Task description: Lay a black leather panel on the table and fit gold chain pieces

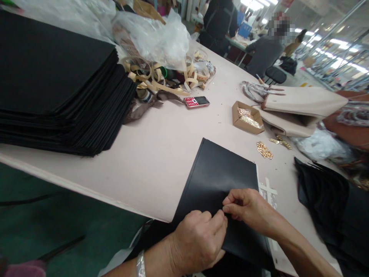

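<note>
A flat black leather-like panel (225, 165) lies over the front edge of the table. My left hand (201, 236) is closed over its lower part, fingers curled and thumb side toward the middle. Touching it at the fingertips, my right hand (245, 207) is pinched just above the panel. Whatever sits between the fingertips is too small or hidden to make out. Right of the panel, a strip of white tape (268, 190) is stuck to the table. Small gold metal pieces (264, 150) lie in a pile beyond my right hand.
A tall stack of black panels (57, 84) fills the left. A red phone (196, 102), a cardboard box (248, 117) of gold pieces, beige handbags (302, 105) and tape strips (161, 79) lie farther back. More black pieces (331, 207) are at right. People sit beyond.
</note>
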`<action>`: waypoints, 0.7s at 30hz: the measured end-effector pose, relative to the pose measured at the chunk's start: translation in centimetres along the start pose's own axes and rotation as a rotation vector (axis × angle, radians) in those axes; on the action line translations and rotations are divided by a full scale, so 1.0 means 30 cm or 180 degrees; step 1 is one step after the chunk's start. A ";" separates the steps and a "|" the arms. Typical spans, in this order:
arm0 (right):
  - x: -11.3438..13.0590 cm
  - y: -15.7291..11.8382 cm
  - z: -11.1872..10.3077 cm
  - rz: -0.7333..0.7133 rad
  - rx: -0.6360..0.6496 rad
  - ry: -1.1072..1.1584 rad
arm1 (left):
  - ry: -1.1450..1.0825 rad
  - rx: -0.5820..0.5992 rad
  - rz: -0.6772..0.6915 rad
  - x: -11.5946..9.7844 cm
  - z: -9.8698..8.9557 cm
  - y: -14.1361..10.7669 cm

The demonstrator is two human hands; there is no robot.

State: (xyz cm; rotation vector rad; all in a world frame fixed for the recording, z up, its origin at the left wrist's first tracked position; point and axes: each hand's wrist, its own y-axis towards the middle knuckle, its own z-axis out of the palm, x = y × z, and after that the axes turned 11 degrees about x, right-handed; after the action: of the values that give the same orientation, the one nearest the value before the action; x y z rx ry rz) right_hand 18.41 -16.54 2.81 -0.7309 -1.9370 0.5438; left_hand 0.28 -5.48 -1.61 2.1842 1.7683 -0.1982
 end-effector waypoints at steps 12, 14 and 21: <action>0.099 0.056 -0.063 0.0847 0.0468 0.0090 | -0.0037 -0.0176 0.0028 0.008 0.008 0.001; 0.109 0.062 -0.072 0.0925 0.0534 0.0012 | -0.0056 -0.0189 0.0023 0.005 0.011 -0.001; 0.098 0.031 -0.033 0.0377 0.0112 0.0127 | 0.0033 -0.0746 -0.0016 0.015 0.055 0.011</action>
State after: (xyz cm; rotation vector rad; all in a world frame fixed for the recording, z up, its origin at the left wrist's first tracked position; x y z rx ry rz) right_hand 18.49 -13.79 4.50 -0.8318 -1.8512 0.6293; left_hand 0.86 -5.67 -3.25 2.0178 1.7075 0.0191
